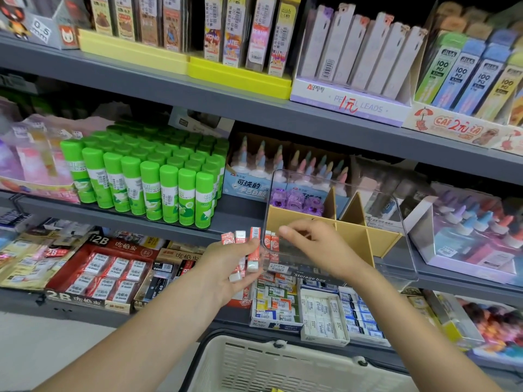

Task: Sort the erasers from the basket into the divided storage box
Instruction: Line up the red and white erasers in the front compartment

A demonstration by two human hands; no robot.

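My left hand [226,263] grips several white erasers in red-and-white sleeves [252,250], held upright just left of the clear divided storage box [396,210] on the middle shelf. Tan dividers [355,239] split the box into compartments. Two matching erasers [271,242] stand in the front-left compartment. My right hand [314,244] reaches into that compartment from above, fingers curled over the erasers there; whether it holds one I cannot tell. Purple items [294,200] fill the back-left compartment. The cream basket [271,363] sits below at the bottom edge.
Green glue sticks [147,176] stand left of the box. Red 2B eraser packs [102,267] and white eraser boxes [322,312] fill the lower shelf. Glue bottles in a lilac tray [469,236] sit to the right. Pencil-lead boxes [353,66] line the upper shelf.
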